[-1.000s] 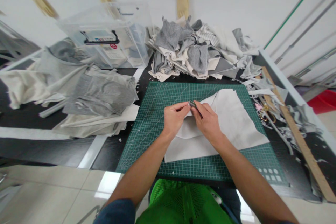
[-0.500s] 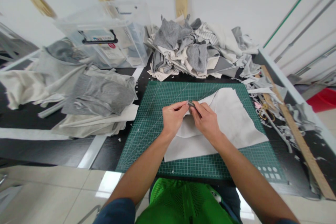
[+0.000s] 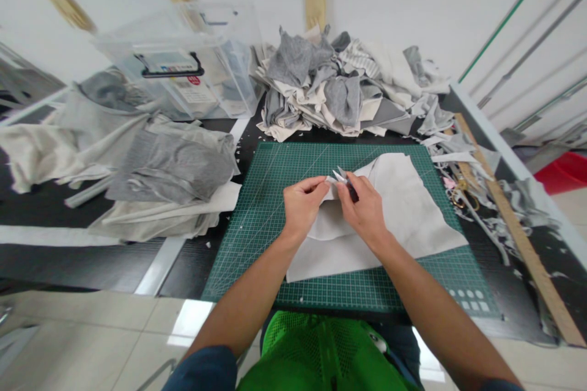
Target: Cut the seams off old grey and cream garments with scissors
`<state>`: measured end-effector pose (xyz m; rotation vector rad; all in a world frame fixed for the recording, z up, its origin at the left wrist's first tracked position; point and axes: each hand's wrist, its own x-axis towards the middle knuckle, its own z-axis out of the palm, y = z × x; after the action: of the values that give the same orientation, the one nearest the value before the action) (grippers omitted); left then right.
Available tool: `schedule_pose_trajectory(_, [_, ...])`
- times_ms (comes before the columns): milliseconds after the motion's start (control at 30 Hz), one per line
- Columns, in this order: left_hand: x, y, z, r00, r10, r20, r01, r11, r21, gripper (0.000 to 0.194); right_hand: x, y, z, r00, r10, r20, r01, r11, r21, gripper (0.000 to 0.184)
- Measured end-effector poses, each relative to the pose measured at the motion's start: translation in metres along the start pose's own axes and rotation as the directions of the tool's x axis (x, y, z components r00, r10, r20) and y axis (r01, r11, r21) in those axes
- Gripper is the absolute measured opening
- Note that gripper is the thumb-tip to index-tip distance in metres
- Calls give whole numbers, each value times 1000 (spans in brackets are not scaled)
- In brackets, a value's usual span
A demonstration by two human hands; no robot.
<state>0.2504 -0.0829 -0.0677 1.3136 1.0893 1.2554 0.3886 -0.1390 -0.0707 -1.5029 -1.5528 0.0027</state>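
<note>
Beyond white cloth [image 3: 415,214], leftward: clear bin [image 3: 158,95], fabric [image 3: 233,80] inside.

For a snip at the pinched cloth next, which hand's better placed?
Right, probably: the right hand holds the small snips, open, points beside the pale cloth; the left hand is busy pinching that cloth.

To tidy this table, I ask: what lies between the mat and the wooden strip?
Between the mat and the wooden strip, the head view shows fabric scraps, a pink piece and gold rings, probably scissor handles.
</note>
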Motion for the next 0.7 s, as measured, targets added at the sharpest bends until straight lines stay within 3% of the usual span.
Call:
schedule_pose_trajectory(167, [0, 0, 0, 1000, 29, -2, -29, 1000, 8, 18, -1, -6, -1, 998, -59, 5, 59, 998, 3, 31])
schedule_pose_trajectory(367, [-9, 4, 1, 982, 164, -96, -151, 980, 131, 11, -3, -9, -6, 979, -92, -180, 96, 995, 10, 35])
schedule_pose_trajectory(567, [-12, 5, 2, 977, 173, -121, -160, 981, 112, 14, -8, -8, -2, 988, -142, -66, 145, 988, 47, 32])
schedule_pose_trajectory(700, [-12, 5, 2, 981, 164, -108, -156, 985, 81, 17, -10, -8, 3, 982, -179, -62, 182, 982, 42, 34])
